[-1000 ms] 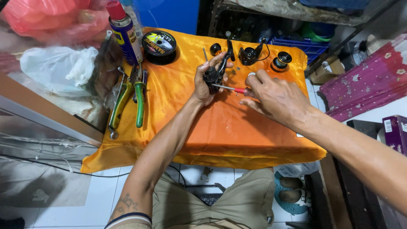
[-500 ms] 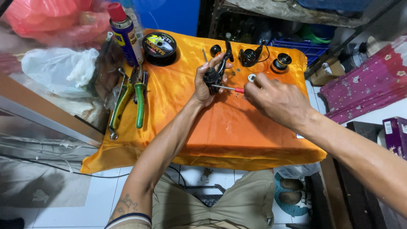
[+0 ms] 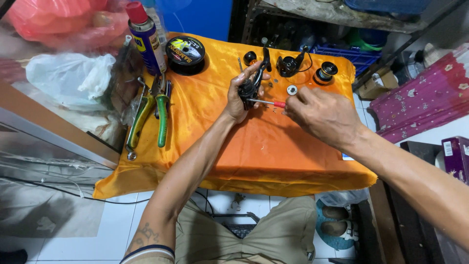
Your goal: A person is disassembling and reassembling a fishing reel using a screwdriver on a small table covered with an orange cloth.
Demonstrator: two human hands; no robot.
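Over the orange cloth (image 3: pixel 254 146), the left hand (image 3: pixel 240 100) wraps tight around the black fishing reel (image 3: pixel 250 87) body; the right hand (image 3: pixel 322 115) pinches a thin red-handled screwdriver (image 3: pixel 266 102) against it. Stiff, probably greasy, small parts look delicate

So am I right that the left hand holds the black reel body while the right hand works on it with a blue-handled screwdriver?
Not quite: the head view shows the screwdriver has a red handle, not blue. The left hand does hold the black reel body, and the right hand works the screwdriver.
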